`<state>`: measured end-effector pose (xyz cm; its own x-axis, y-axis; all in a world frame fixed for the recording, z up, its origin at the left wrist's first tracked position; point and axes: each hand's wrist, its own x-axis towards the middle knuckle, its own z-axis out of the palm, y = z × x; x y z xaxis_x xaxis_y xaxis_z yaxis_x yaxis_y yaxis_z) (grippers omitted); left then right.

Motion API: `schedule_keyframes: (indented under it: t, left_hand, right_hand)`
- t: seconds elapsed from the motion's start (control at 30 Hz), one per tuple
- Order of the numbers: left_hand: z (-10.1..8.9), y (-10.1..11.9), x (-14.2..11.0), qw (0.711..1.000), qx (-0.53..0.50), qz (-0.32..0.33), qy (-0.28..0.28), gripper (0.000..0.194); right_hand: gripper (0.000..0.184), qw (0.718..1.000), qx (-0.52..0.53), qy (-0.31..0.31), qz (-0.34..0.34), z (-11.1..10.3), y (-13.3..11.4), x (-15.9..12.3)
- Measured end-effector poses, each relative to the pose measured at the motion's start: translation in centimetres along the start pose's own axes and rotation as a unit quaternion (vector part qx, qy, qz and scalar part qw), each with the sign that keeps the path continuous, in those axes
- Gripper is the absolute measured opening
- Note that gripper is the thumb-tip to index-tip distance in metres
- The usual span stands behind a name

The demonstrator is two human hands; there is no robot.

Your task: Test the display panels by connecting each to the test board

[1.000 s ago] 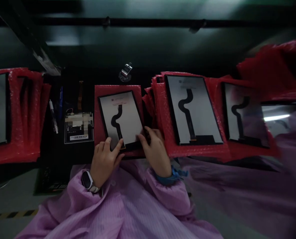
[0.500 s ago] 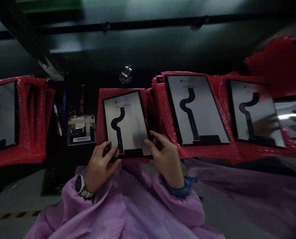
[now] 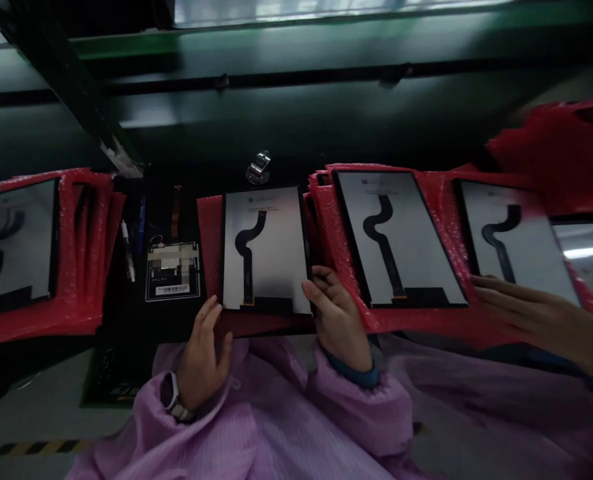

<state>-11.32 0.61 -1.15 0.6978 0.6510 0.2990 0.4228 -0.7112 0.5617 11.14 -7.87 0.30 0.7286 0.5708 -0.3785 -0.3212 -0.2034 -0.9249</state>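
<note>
In front of me lies a display panel point(image 3: 276, 253), its pale back up, with a black curved flex cable point(image 3: 248, 267) and a dark strip along its near edge. It rests over a red bubble-wrap sheet point(image 3: 209, 230) that shows at its left and near sides. My right hand point(image 3: 339, 317) pinches the panel's near right edge between thumb and fingers. Beside the near left corner is my left hand point(image 3: 204, 357), fingers stretched and thumb apart, the fingertips close to or touching that corner. A watch point(image 3: 173, 393) is on the left wrist.
Right of me, another display panel point(image 3: 401, 247) tops a red bubble-wrap stack point(image 3: 339, 267). A co-worker's hand point(image 3: 536, 313) reaches over a further panel point(image 3: 521, 227). On the left are a small circuit unit point(image 3: 173, 270), a white pen point(image 3: 128, 250), a blue pen point(image 3: 141, 223) and more wrapped panels point(image 3: 19, 243).
The panel has turned slightly and now lies straighter, shifted right on its red sheet. My left hand has loosened from its near left corner. A co-worker's hand has come in from the right.
</note>
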Motion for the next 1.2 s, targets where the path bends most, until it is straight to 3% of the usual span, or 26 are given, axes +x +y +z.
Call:
schedule_keyframes:
  t: [0.2,0.4,0.57,0.73,0.8,0.87,1.0,1.1,1.2]
  left_hand:
    - [0.7,-0.2,1.4,0.999,0.038,-0.005,0.024,0.066]
    - [1.3,-0.5,1.7,0.991,0.121,0.03,0.037,0.046]
    - [1.8,-0.8,1.7,0.989,0.141,0.036,0.036,0.042]
    - [1.7,-1.0,1.9,0.987,0.147,0.044,0.048,0.037]
    - [1.5,-1.2,2.0,0.985,0.153,0.051,0.055,0.035]
    - [1.4,-1.4,2.0,0.984,0.159,0.057,0.058,0.034]
    - [1.6,-1.7,1.8,0.981,0.172,0.069,0.05,0.033]
    - [1.6,-1.3,1.8,0.978,0.188,0.077,0.043,0.031]
    - [0.1,-0.9,2.8,0.983,0.169,0.068,-0.004,0.028]
  right_hand:
    - [0.05,0.999,0.012,-0.044,0.002,1.3,1.5,2.0]
    - [0.049,0.999,0.009,-0.041,-0.004,1.7,1.9,2.3]
    - [0.06,0.999,0.008,-0.02,-0.029,1.7,2.6,2.2]
    - [0.063,0.992,-0.093,-0.012,-0.085,2.3,3.1,1.1]
    - [0.059,0.97,-0.196,0.01,-0.141,2.5,2.6,0.2]
    - [0.056,0.929,-0.308,0.026,-0.201,2.4,1.6,-0.6]
    - [0.051,0.86,-0.421,-0.045,-0.283,2.4,-1.8,-0.7]
    - [0.049,0.826,-0.454,-0.093,-0.32,4.2,-4.7,1.6]
    - [0.048,0.814,-0.488,-0.099,-0.301,7.6,-6.5,5.5]
